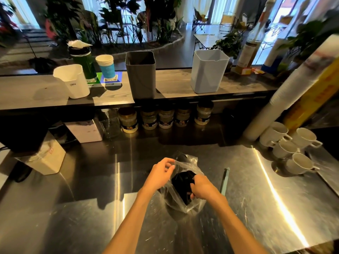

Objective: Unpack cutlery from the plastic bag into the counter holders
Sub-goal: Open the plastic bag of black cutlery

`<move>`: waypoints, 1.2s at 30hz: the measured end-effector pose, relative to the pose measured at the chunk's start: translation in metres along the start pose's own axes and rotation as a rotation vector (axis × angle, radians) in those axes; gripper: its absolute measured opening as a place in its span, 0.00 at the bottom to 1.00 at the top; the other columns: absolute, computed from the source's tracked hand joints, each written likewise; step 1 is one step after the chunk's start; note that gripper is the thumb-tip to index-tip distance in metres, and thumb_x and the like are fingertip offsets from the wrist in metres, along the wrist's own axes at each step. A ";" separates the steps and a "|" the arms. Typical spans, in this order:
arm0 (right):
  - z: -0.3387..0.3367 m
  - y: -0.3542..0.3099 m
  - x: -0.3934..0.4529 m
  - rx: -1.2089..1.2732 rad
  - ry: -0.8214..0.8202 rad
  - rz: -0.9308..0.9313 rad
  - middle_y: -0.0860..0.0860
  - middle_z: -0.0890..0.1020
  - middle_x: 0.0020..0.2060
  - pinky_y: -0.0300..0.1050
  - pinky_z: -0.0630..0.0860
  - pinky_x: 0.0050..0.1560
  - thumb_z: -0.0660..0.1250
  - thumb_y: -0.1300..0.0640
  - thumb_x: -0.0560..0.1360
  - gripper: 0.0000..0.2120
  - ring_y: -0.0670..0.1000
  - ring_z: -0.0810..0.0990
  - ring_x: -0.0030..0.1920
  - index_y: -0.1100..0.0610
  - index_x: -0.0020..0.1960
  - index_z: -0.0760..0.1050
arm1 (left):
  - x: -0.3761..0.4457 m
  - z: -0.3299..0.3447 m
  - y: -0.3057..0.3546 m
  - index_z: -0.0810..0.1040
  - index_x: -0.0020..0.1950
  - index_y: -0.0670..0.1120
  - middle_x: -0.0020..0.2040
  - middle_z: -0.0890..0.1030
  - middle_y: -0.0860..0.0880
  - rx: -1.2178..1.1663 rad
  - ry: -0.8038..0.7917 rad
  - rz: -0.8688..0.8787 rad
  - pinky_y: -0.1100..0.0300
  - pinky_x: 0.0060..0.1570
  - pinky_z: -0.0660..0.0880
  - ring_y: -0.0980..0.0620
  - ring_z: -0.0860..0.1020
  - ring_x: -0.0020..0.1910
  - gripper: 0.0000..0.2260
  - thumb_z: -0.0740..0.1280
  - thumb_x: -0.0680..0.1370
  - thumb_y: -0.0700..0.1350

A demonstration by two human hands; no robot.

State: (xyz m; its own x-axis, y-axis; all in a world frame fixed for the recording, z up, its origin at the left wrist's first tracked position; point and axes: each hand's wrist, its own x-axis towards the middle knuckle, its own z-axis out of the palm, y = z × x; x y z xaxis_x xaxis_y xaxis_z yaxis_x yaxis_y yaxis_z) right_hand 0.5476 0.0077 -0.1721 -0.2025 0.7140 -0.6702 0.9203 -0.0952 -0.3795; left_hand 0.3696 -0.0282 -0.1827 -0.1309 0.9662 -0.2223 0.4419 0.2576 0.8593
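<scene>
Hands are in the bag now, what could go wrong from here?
1. The right hand grips a dark bundle still inside the plastic bag; the thin film could snag or tear as it comes out.
2. The left hand only pinches the bag's edge, so the bag may lift along.
3. The holders stand on the raised shelf beyond; loose pieces could drop in transit.

White mugs (293, 149) at right of steel bench (256, 198); jars (165, 117) under shelf (27, 94); paper cup (106, 66), bottle (250, 46), plants (128, 19) beyond.

Café service counter, steel worktop (256, 198), stacked paper cups (286, 96), mugs (300, 162) (seating beyond)
</scene>
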 end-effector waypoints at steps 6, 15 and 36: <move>-0.039 0.016 -0.030 -0.002 0.044 -0.037 0.54 0.85 0.44 0.35 0.79 0.36 0.63 0.63 0.82 0.09 0.46 0.83 0.38 0.63 0.58 0.80 | 0.013 -0.006 -0.008 0.75 0.67 0.49 0.55 0.81 0.51 -0.031 0.016 -0.074 0.61 0.52 0.79 0.55 0.80 0.51 0.13 0.62 0.83 0.47; -0.091 0.026 -0.074 0.263 0.058 -0.305 0.48 0.87 0.41 0.39 0.72 0.39 0.62 0.60 0.83 0.13 0.45 0.74 0.34 0.51 0.51 0.85 | 0.006 -0.018 0.003 0.80 0.61 0.40 0.51 0.86 0.42 -0.613 0.093 -0.208 0.56 0.52 0.80 0.47 0.84 0.49 0.17 0.57 0.86 0.49; -0.020 -0.030 -0.077 0.756 0.068 -0.477 0.50 0.85 0.36 0.38 0.76 0.39 0.58 0.55 0.85 0.12 0.45 0.80 0.35 0.55 0.56 0.81 | -0.048 -0.010 0.079 0.77 0.64 0.40 0.59 0.84 0.42 -1.062 0.132 0.010 0.53 0.51 0.82 0.47 0.82 0.60 0.13 0.58 0.85 0.42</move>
State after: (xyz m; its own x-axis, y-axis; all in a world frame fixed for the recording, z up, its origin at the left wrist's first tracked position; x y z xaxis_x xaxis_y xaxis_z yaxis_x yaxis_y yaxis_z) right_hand 0.5424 -0.0312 -0.0963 -0.4652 0.8315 -0.3034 0.2721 -0.1918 -0.9429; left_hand 0.4017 -0.0546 -0.0992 -0.2550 0.9424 -0.2165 -0.5475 0.0439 0.8357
